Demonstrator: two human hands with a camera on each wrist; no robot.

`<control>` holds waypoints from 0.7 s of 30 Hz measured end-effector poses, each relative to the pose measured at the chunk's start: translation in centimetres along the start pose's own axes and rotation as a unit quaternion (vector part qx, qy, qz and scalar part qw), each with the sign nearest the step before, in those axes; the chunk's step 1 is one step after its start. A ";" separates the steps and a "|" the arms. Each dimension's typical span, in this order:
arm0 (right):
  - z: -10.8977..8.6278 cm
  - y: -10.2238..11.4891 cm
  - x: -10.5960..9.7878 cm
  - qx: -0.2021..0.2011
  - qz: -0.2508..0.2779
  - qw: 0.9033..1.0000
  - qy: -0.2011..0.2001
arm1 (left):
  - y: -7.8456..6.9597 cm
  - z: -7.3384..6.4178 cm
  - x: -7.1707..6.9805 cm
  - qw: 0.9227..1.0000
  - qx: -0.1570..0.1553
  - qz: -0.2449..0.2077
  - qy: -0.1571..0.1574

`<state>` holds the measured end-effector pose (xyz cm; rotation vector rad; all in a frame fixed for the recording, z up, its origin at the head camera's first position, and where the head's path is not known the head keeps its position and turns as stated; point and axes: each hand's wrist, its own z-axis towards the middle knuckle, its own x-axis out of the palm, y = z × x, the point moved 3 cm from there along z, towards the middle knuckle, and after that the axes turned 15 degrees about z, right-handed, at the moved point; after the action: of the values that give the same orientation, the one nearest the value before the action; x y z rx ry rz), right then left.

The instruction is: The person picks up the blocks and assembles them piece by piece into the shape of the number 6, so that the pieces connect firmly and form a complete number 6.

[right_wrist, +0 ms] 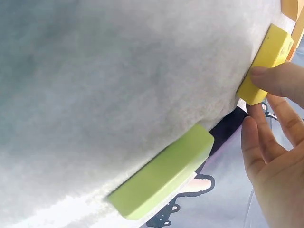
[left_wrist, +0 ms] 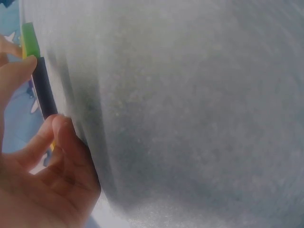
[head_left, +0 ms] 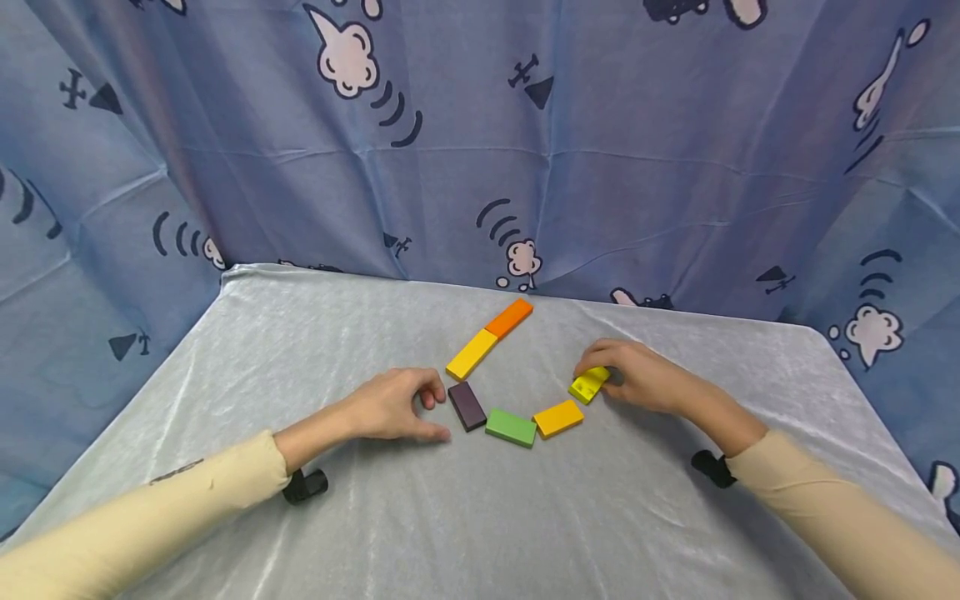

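Observation:
My right hand (head_left: 641,377) pinches a bright yellow block (head_left: 588,386) between thumb and fingers, at the right end of a curved line of flat blocks. In the right wrist view, the thumb lies on a face of a yellow block (right_wrist: 267,64). My left hand (head_left: 390,406) is at the left of the curve, thumb and fingers spread apart, beside a dark purple block (head_left: 467,406). A green block (head_left: 512,427) follows the purple one, and an amber block (head_left: 558,418) stands between the green and the bright yellow.
Behind the purple block, a yellow-orange block (head_left: 471,356) and an orange block (head_left: 511,318) lie end to end, slanting away to the right. A pale grey cloth (head_left: 450,517) covers the table. A blue patterned curtain (head_left: 465,125) hangs along the back and sides.

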<state>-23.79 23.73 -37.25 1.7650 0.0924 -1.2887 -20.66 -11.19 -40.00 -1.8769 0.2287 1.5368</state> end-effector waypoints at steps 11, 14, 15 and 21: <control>0.5 0.1 0.2 -0.018 -0.004 1.000 0.012 | -0.1 0.0 0.0 1.000 0.005 -0.006 -0.001; 0.4 0.3 0.1 -0.030 -0.004 0.999 0.018 | -0.1 0.0 0.0 1.000 0.003 -0.005 -0.001; 0.4 0.4 0.1 -0.034 -0.003 0.999 0.020 | -0.1 0.0 0.0 1.000 0.003 -0.004 -0.001; 0.3 0.4 0.1 -0.043 -0.001 0.999 0.021 | 0.0 0.0 0.0 1.000 0.003 -0.004 -0.002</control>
<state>-23.79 23.23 -37.08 1.7194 0.1701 -1.2313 -20.65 -11.16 -39.95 -1.8672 0.2252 1.5330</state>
